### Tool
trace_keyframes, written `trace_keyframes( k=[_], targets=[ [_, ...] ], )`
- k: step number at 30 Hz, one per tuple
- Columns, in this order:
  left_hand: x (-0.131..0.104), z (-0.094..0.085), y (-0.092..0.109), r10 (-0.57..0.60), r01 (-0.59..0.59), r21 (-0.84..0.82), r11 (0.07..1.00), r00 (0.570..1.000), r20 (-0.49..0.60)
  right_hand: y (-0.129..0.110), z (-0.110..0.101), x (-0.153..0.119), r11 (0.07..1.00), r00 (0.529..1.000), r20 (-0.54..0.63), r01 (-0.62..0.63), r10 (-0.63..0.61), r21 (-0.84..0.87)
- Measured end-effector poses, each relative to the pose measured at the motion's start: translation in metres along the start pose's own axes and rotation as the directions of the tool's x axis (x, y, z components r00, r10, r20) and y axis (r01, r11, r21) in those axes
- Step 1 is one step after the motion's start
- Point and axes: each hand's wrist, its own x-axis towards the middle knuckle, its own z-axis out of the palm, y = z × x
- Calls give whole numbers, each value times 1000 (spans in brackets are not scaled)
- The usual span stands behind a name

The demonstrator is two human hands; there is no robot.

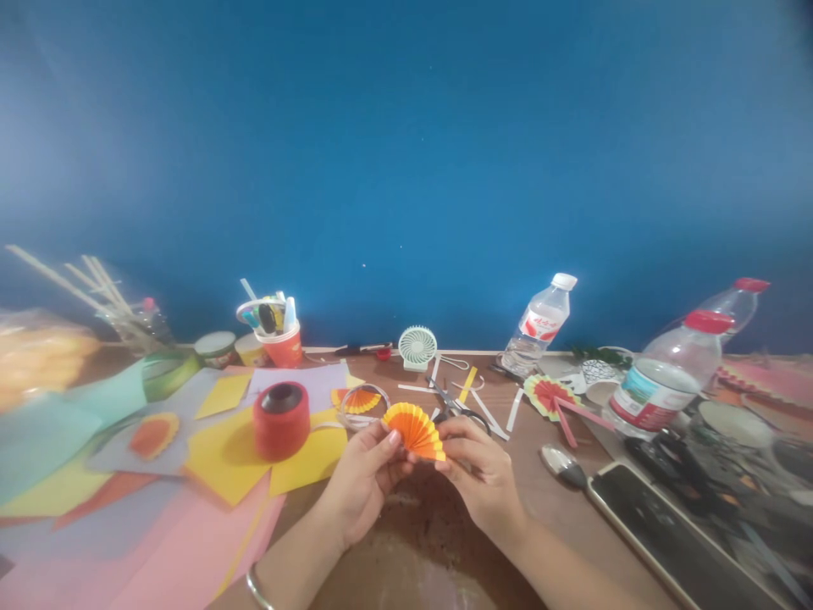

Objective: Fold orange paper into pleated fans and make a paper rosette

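An orange and yellow pleated paper fan (414,430) is spread between my two hands above the table. My left hand (363,479) pinches its left side with the thumb on top. On the right edge of the fan, the fingers of my right hand (481,474) are closed. Just behind the right hand lie dark-handled scissors (467,408) among cut paper strips (489,415). A second orange pleated fan (356,399) lies beyond my left hand, partly covered by a clear roll of tape (365,400).
Left are coloured paper sheets (219,453), a red tape roll (281,432) and a cup of tools (279,343). A small fan (417,348) stands behind. Right are water bottles (543,326), a pleated paper rosette (551,396), a spoon (562,466) and a phone (673,534).
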Motion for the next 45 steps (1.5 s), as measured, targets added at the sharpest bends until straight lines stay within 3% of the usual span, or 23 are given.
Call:
trace_keyframes(
  k=[9,15,20,22,27,31,40,45],
  targets=[
    [3,-4,-3,-23,22,-39,999,999,-24,3,2,-2,998,994,-103,-16,22,55],
    [4,-3,-4,-40,40,-5,999,998,-40,5,4,-2,997,994,-99,-34,42,73],
    [6,-5,-6,-44,45,14,999,996,-75,11,7,-8,977,969,-177,-145,172,154],
    [6,-6,-6,-41,43,22,999,996,-85,14,6,-7,979,964,-186,-172,191,113],
    [6,-5,-5,-31,34,24,999,993,-116,15,1,1,993,993,-70,-96,91,-65],
    [7,-3,-3,-4,10,50,999,993,-119,12,-2,4,994,997,-76,-38,30,-104],
    [7,-7,-5,77,-77,3,997,988,-133,15,-1,1,983,996,-78,-61,48,-173],
    [7,-4,-4,113,-124,-46,991,975,-194,12,0,2,983,998,-63,-22,10,-182]
  ],
)
